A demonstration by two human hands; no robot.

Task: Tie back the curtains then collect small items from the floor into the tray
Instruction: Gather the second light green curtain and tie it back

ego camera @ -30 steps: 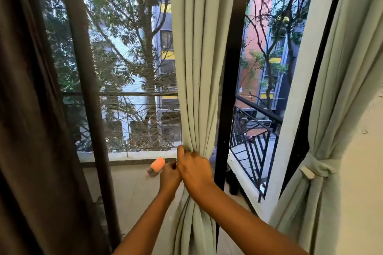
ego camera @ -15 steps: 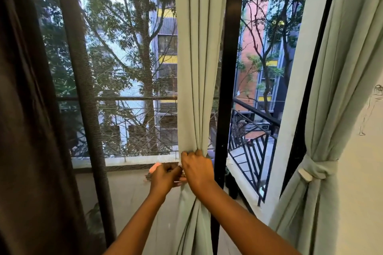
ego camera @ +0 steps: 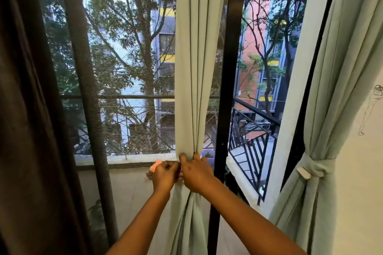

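A pale green curtain (ego camera: pixel 196 58) hangs in the middle of the window, gathered into a narrow bunch at waist height. My right hand (ego camera: pixel 195 174) wraps round the gathered folds from the right. My left hand (ego camera: pixel 165 175) meets it from the left, fingers curled at the front of the bunch, pinching something I cannot make out. A second pale green curtain (ego camera: pixel 335 89) hangs at the right, bound by a tie-back (ego camera: pixel 313 166) of the same cloth. No tray or floor items are in view.
A dark brown curtain (ego camera: pixel 22 109) fills the left edge. Black window frames (ego camera: pixel 229 68) stand behind the middle curtain. An orange object (ego camera: pixel 155 165) lies on the balcony floor outside, beyond a mesh screen. A black balcony railing (ego camera: pixel 255 151) runs at the right.
My left hand has closed in against my right hand at the gathered curtain, covering most of the orange object behind. The view has tilted slightly upward.
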